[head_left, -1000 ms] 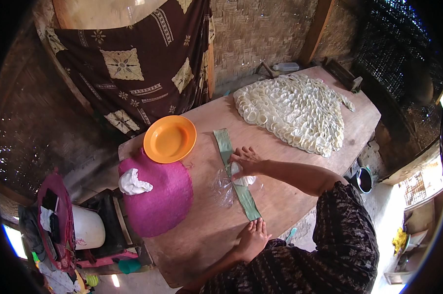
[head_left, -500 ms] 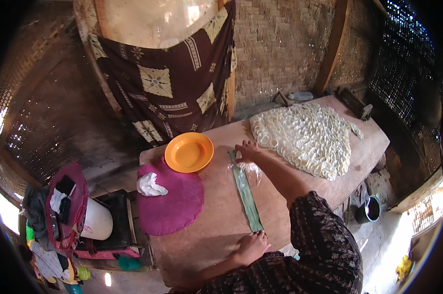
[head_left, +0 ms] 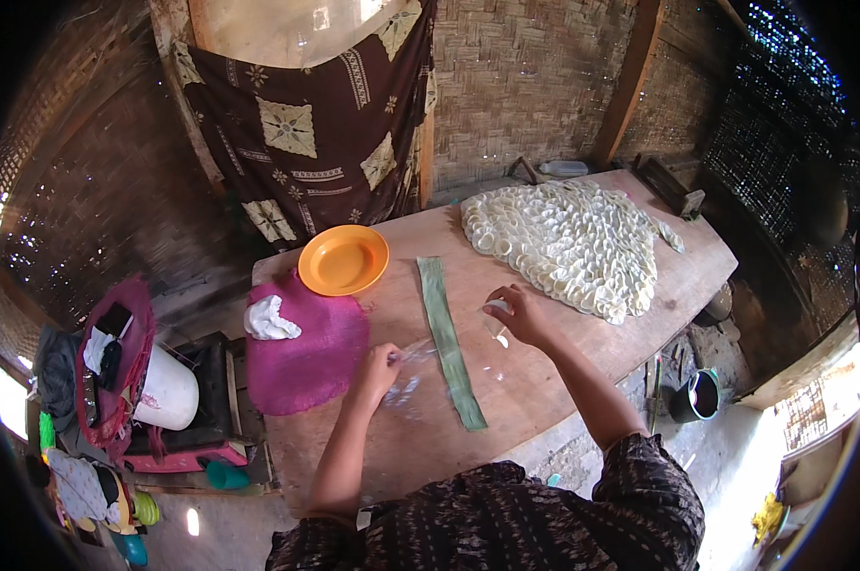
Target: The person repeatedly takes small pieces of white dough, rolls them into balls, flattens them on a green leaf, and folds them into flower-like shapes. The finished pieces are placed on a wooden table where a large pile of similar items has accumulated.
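Note:
A long flat strip of green leaf (head_left: 446, 343) lies across the middle of the wooden table (head_left: 335, 447). To its left, my left hand (head_left: 378, 369) is closed in a pinch on a clear plastic sheet (head_left: 416, 357), which stretches toward the leaf strip and shows mainly by its shine. Right of the strip, my right hand (head_left: 522, 318) is closed with thumb and fingers on a thin whitish disc (head_left: 496, 310). Small white bits lie just beneath it. A broad spread of overlapping pale, round slices (head_left: 573, 243) covers the table's far right part.
An orange plate (head_left: 344, 260) sits at the far left, beside a purple cloth (head_left: 306, 366) with a crumpled white cloth (head_left: 271, 318) on it. A white bucket (head_left: 168, 388) stands left of the table. A dark bucket (head_left: 696, 395) is on the floor at right.
Both hands have left the ends of the leaf strip. My left hand moved up and left, pulling the plastic off it; my right hand moved right and now grips a whitish disc.

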`<state>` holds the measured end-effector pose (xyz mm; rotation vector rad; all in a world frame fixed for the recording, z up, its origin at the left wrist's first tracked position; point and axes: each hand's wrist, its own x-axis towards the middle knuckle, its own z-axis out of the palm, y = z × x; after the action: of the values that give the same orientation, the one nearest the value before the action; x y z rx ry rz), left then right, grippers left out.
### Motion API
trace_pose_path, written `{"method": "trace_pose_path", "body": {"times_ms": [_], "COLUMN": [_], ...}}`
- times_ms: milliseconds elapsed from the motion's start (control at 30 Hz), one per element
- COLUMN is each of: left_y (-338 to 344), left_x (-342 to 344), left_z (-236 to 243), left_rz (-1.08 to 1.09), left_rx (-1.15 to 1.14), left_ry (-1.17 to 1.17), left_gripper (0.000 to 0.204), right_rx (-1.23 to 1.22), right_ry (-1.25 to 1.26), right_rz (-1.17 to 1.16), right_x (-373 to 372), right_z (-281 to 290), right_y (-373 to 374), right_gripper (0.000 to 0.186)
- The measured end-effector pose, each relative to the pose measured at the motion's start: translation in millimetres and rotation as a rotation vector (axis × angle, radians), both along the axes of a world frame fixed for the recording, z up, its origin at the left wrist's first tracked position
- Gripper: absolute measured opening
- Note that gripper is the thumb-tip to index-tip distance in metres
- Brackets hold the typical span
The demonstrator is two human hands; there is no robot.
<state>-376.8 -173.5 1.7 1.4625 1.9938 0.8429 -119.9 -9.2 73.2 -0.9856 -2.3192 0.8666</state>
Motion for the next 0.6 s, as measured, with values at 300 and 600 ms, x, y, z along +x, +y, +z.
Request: {"method": "trace_pose_path", "body": {"times_ms": [300, 600], "left_y": [-1, -19], "left_x": [78, 110], "left_z": [15, -7], "left_rz": [0.031, 0.130], "left_rx": [-0.019, 0.104], "left_ry": [-1.833, -1.386], "left_gripper": [0.042, 0.024], "right_rx": [-0.454, -0.558], "right_ry": [0.475, 0.501], "right_rz": [-0.010, -0.085], "right_x": [1, 2], "right_z": [-19, -58], "right_y": [-60, -88], "right_gripper": [0.029, 0.030]}}
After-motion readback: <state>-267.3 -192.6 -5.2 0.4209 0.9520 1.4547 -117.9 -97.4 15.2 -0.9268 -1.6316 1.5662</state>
